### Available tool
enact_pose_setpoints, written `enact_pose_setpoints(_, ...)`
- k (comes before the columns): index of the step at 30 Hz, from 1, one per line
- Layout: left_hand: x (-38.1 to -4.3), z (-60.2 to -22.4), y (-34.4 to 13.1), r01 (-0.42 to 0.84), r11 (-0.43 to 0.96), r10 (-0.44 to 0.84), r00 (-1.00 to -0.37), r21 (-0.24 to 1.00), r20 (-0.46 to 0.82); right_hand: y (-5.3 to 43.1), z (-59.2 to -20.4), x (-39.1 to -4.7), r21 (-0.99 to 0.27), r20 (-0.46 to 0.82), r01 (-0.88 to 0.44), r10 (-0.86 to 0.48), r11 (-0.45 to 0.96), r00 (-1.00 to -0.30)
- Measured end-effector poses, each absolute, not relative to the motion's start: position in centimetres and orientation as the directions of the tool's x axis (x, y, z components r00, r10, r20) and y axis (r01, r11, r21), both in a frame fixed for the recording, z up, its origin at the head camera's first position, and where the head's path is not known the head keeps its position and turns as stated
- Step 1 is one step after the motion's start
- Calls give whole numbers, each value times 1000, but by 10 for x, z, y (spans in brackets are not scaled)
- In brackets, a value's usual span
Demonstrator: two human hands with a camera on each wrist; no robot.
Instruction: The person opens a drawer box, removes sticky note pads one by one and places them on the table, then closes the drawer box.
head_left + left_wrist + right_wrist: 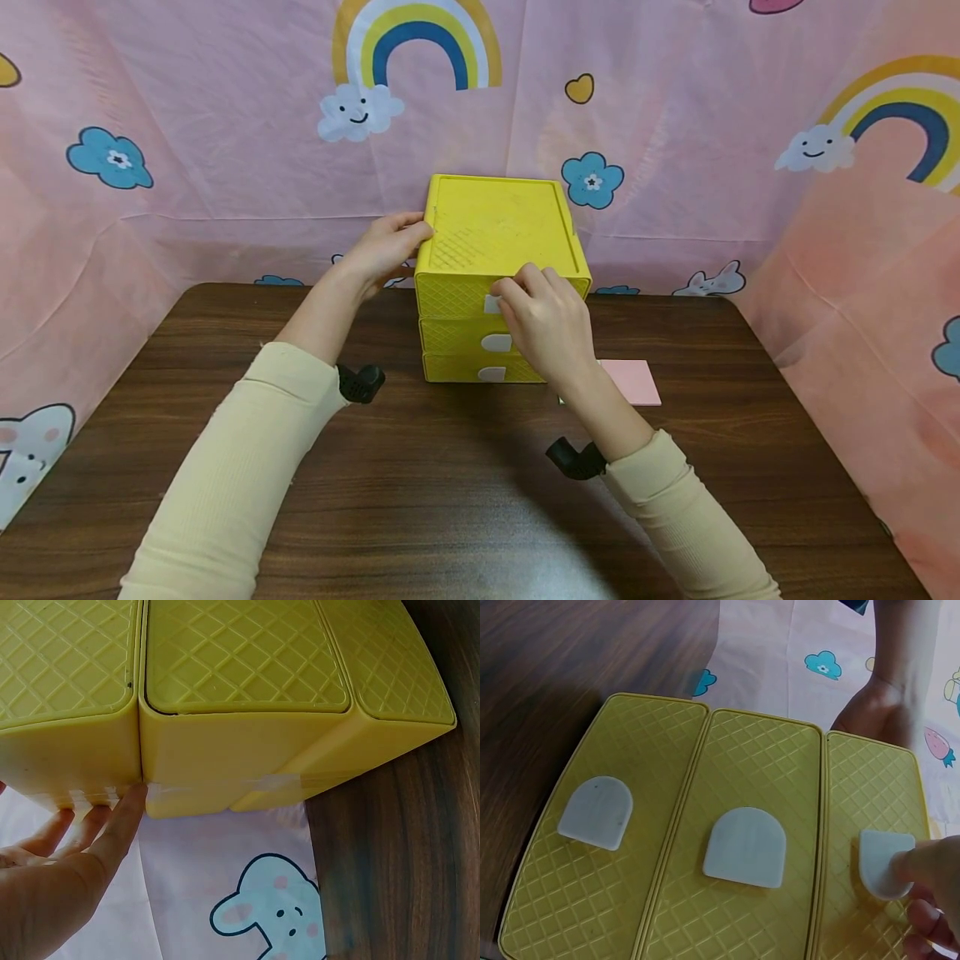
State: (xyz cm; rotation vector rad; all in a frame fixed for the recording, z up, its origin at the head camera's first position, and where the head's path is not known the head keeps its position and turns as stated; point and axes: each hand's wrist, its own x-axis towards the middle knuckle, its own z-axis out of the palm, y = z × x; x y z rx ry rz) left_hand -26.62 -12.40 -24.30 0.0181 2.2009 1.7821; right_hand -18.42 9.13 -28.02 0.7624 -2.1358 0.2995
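A yellow three-drawer box [498, 221] with a lattice-textured front stands toward the back of the table. Each drawer has a white, round-ended handle, the middle one [745, 847] and the bottom one [598, 812] being free of any hand. My right hand [551, 321] pinches the top drawer's handle [877, 855], thumb pressed on its face. That drawer appears flush with the others. Against the box's left side rests my left hand [382, 250], its fingers extended along the wall and the thumb near the top edge. Its fingertips [133, 796] touch the side near a seam between drawers.
Beside the box, partly behind my right wrist, lies a flat pink square [633, 383] on the dark wooden table [420, 483]. A pink cloth [247, 133] printed with rainbows and flowers hangs close behind the box and along both sides.
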Motion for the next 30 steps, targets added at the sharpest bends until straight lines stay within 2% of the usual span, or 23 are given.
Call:
enact_pose_setpoints(17,-265,-245,-124,-182,224,195,-954,957,-227,97,-282,-177,15,774,-631,-409,776,-484)
enact_pose_setpoints(21,-265,-245,-124,-182,224,195,-954,957,-227,100,-283,-172,-28,785,-646,-384,762,-487)
enact_pose_setpoints(30,-266,-244,-125,-190,218,195,-952,957,-234,104,-294,-163,-132,778,-646,-325,752,-538)
